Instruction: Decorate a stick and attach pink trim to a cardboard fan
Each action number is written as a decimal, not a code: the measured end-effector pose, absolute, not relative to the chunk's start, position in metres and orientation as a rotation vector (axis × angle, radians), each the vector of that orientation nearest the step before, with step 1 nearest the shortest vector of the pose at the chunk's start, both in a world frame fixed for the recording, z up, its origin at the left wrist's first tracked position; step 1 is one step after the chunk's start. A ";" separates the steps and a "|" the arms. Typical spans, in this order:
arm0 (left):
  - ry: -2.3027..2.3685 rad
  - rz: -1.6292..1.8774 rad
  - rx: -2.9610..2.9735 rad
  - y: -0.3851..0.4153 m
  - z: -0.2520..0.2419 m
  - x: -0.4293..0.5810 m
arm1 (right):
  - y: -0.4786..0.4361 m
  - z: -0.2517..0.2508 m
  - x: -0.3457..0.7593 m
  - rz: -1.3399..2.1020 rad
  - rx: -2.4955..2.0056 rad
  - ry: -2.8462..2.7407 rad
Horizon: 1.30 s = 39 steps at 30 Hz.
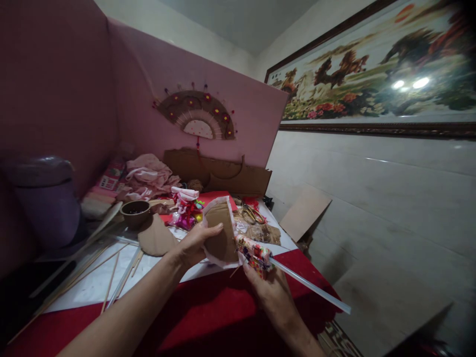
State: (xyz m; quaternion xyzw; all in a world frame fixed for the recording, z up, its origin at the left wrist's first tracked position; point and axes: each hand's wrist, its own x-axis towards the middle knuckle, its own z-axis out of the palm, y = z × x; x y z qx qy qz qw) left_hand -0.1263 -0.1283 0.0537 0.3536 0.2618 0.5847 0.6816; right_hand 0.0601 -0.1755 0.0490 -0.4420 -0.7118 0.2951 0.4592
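The left hand [201,240] grips a cardboard piece [223,245] edged in pale material, thumb flat on its brown face and the other fingers hidden behind, so the piece stands tilted up just ahead of and between the two hands. The right hand [269,287] is closed around the handle of a flower-patterned glue gun [256,252], its front end at the cardboard's right border; whether they touch I cannot tell. A long translucent glue stick [312,287] juts from the gun's rear, out past the right hand toward the table's right edge, which lies near that hand. The roomiest stretch is the red cloth [193,307] beneath and between the forearms. Left of the left hand, a rounded cardboard cutout [158,241] lies near the forearm, with a brown bowl [143,224] just beyond it and thin wooden sticks [110,282] farther left, crowding that side. Directly ahead of the left hand, bright packets [182,218] are heaped close; beyond the right hand lie a brown wrapped bundle [264,234] and scissors [250,214]. Farther ahead, an upright cardboard strip [238,182] and the pink panel [253,119] bearing a decorated fan [219,106] close off the back.
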 end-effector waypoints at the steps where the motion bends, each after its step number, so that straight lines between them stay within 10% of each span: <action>1: 0.590 1.312 0.792 -0.128 0.054 -0.126 | -0.175 0.049 0.060 0.730 -1.092 -1.760; 39: 0.639 1.340 0.803 -0.127 0.055 -0.128 | -0.188 0.032 0.070 0.786 -1.247 -1.791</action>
